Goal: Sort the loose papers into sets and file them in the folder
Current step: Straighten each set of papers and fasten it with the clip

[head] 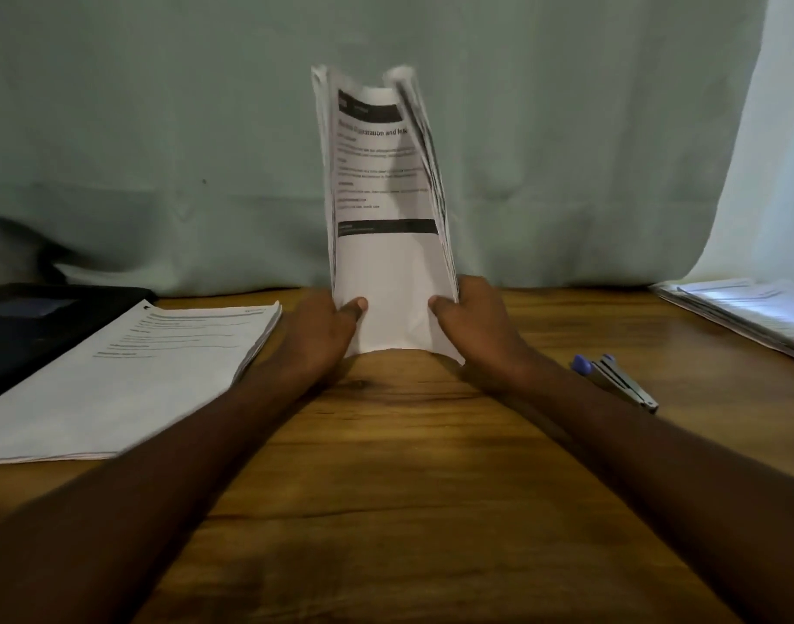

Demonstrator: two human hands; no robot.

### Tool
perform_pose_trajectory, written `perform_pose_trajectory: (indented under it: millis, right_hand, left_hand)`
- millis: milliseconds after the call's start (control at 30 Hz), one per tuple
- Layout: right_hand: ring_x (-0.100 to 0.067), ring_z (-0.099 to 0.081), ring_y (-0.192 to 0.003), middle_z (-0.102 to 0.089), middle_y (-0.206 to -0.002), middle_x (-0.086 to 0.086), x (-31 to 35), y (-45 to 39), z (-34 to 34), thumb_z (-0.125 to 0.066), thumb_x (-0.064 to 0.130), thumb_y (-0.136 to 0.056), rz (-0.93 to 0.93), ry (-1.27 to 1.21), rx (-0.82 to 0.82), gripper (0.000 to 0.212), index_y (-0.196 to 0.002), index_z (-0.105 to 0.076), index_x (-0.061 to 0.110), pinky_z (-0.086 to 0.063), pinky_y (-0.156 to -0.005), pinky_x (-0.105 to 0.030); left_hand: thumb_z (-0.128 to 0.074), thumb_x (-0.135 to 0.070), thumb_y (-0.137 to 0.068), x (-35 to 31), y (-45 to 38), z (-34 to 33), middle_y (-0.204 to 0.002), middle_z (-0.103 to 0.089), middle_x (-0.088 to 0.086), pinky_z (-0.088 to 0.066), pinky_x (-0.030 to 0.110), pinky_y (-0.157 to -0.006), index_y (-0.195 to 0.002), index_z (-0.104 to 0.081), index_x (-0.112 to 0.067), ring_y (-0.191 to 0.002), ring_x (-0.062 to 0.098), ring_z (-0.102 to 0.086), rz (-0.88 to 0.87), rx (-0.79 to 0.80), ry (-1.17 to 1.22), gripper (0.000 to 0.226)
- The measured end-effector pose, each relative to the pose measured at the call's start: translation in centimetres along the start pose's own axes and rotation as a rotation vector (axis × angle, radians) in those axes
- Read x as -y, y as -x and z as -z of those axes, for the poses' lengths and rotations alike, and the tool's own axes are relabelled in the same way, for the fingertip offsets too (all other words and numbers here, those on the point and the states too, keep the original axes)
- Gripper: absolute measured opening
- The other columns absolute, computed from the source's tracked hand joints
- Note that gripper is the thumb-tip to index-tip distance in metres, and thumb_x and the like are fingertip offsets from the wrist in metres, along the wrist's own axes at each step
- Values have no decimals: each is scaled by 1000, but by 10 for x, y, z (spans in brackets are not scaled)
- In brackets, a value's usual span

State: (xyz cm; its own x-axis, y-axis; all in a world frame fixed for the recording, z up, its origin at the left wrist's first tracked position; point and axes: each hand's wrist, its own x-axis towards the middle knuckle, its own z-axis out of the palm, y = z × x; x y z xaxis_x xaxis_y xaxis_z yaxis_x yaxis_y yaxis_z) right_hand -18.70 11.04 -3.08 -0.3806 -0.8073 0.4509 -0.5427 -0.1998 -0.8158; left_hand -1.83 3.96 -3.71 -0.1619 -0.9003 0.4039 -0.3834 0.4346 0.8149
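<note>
A set of printed papers [386,263] stands upright on its bottom edge on the wooden table [408,466], bowed into a curve, its top corners blurred. My left hand [318,335] grips its lower left edge, thumb on the front sheet. My right hand [471,326] grips the lower right edge the same way. A flat stack of papers [129,376] lies at the left. A dark folder [30,326] lies beyond it at the far left. More papers [746,313] lie at the right edge.
A stapler [616,380] with a blue end lies on the table just right of my right forearm. A pale green curtain [161,128] hangs directly behind the table, with a white cloth at the far right.
</note>
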Motion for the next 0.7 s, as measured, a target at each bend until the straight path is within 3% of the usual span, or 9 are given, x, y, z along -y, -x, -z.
perform_pose_trajectory:
  millis: [67, 133, 200, 267, 333, 434, 500, 600, 700]
  right_hand:
    - [-17, -61, -92, -62, -101, 4, -3, 2, 0, -58, 13, -99, -103, -15, 71, 8, -102, -59, 20, -56, -89, -38]
    - [-14, -58, -87, -59, -95, 5, -2, 1, 2, -61, 5, -97, -192, -174, 62, 23, -91, -53, 26, -56, -93, -42]
    - [-25, -64, -97, -66, -106, -6, 1, -2, 3, -67, 1, -92, -281, -385, 62, 23, -108, -59, 16, -55, -97, -47]
    - [-32, -69, -104, -72, -114, -11, 2, -6, 2, -69, -2, -89, -375, -538, 104, 36, -123, -61, 8, -56, -96, -53]
    - [-33, -70, -107, -74, -113, -11, 1, -8, 2, -67, -5, -87, -445, -681, 156, 37, -121, -64, 9, -58, -93, -53]
    - [-38, -66, -114, -71, -122, -17, -2, -10, 2, -64, -8, -89, -492, -945, 247, 45, -130, -60, 8, -64, -76, -47]
    - [-42, -63, -120, -68, -127, -20, -4, -9, 1, -62, -8, -90, -497, -1027, 287, 49, -135, -57, 11, -64, -71, -45]
    - [-41, -62, -122, -68, -127, -21, -2, -3, -5, -60, -8, -92, -513, -1058, 320, 44, -131, -58, 12, -62, -83, -48]
    - [-38, -64, -120, -70, -125, -19, -1, 0, -9, -62, -5, -92, -504, -1022, 337, 42, -130, -59, 12, -54, -99, -57]
  left_hand:
    - [-55, -42, -104, 2, 2, 2, -126, -61, 9, -52, 41, -91, -138, -52, -7, -108, 28, -59, 28, 29, -35, 50]
    - [-58, -45, -101, 2, -1, 5, -129, -61, 9, -55, 46, -96, -139, -52, -10, -111, 30, -60, 30, 24, 46, 51]
    - [-63, -41, -99, -1, -6, 11, -113, -64, -1, -55, 32, -85, -133, -54, -16, -98, 19, -62, 4, 8, 178, 42]
    - [-70, -31, -96, -7, -11, 18, -98, -63, -6, -52, 21, -69, -118, -55, -19, -85, 11, -62, 28, 18, 373, 29]
    - [-74, -22, -92, -10, -15, 25, -102, -70, 5, -59, 31, -71, -108, -60, -14, -88, 19, -69, 124, 28, 621, 23]
    - [-69, -19, -95, -9, -16, 28, -114, -76, 10, -63, 41, -79, -119, -65, -15, -101, 25, -74, 204, 122, 924, 24]
    - [-67, -23, -96, -10, -12, 24, -120, -74, 11, -60, 45, -91, -125, -64, -15, -110, 26, -72, 224, 201, 976, 30]
    - [-69, -24, -96, -12, -2, 9, -119, -75, 10, -59, 47, -94, -127, -63, -15, -113, 28, -70, 233, 277, 956, 33]
    - [-68, -17, -97, -11, 5, -4, -115, -76, 5, -60, 44, -90, -126, -64, -18, -111, 26, -71, 193, 216, 926, 29]
